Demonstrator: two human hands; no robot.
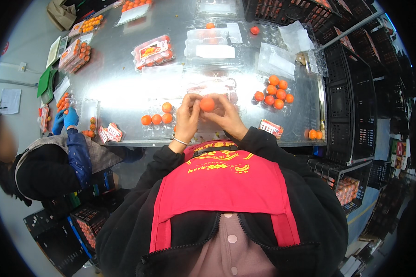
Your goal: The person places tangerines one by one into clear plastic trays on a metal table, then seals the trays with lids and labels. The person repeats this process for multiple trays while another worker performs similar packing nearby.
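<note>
Between my two hands, near the front edge of the metal table, is an orange-red round fruit [207,104]. The fingers of my left hand [190,116] touch its left side, and those of my right hand [225,116] are at its right side. Just left of my left hand, several loose fruits [156,119] sit in a clear plastic tray. Another group of fruits [280,94] lies in clear packaging to the right. Beyond my hands stand clear plastic clamshells [213,83], partly lost in glare. Stacks of printed labels [271,127] lie on either side of me.
A filled, labelled clamshell [154,52] lies further back. Black plastic crates [350,104] stand along the right edge. At the left, a co-worker in blue gloves [70,118] handles fruit near a green scale [47,84]. Two fruits [315,134] lie at the front right corner.
</note>
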